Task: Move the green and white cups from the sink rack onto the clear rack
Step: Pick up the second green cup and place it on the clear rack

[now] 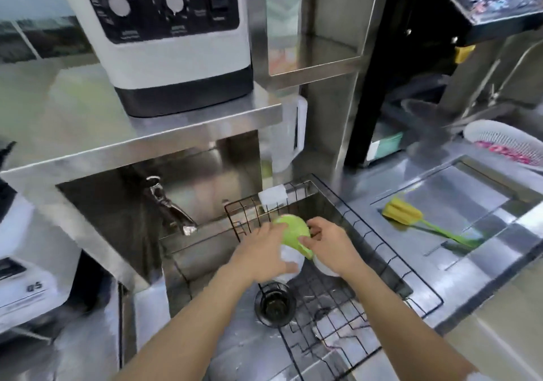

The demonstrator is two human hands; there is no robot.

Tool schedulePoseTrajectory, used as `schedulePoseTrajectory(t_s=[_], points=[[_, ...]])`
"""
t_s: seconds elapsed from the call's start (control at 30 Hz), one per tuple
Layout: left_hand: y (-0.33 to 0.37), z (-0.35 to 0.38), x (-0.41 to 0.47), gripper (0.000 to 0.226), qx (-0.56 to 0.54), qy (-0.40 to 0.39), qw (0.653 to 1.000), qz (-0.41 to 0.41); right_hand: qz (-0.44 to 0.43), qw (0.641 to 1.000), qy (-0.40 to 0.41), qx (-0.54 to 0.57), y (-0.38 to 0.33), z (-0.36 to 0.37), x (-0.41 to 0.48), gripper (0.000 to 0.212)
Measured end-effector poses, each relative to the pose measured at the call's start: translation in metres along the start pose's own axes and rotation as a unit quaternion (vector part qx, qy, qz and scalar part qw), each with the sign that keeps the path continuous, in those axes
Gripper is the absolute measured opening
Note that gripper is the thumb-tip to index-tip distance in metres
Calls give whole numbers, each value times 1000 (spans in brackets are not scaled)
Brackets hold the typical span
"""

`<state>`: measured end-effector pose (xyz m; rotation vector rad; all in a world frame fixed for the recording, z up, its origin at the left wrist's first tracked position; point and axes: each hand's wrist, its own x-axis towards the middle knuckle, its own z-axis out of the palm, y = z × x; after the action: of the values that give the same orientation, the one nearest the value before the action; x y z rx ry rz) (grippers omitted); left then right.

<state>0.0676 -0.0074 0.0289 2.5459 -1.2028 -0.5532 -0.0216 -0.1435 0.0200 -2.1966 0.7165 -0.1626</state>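
A green cup (pixel 292 232) lies on its side in the black wire sink rack (pixel 379 251), with its handle pointing down toward me. My left hand (pixel 261 251) rests against the cup's left side and partly covers a white cup (pixel 289 263) beneath it. My right hand (pixel 329 242) pinches the green cup's handle and right edge. A second white cup (pixel 324 267) peeks out under my right wrist. The frame is blurred, so the exact grip is hard to judge. The clear rack is not in view.
A faucet (pixel 173 210) juts out at left over the steel sink, and a black drain strainer (pixel 274 304) sits below my arms. A yellow-green brush (pixel 417 219) lies on the steel counter at right. A white appliance (pixel 164 37) stands on the shelf above.
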Motion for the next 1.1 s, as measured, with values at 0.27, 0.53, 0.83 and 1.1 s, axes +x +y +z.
schedulePoseTrajectory(t_s=[0.27,0.53,0.83,1.1], points=[[-7,38,16,77,0,7,999,-53,-47,996,-25,-65,13,21,29,64],[-17,21,41,92,-194,-15,979,-60,37,994,-107,-4,15,34,56,79],[-23,9,63,115,-346,-209,905,-131,27,953,-177,-245,18,52,73,105],[-29,18,75,85,-460,-178,852,-174,9,942,-164,-292,21,60,84,98]])
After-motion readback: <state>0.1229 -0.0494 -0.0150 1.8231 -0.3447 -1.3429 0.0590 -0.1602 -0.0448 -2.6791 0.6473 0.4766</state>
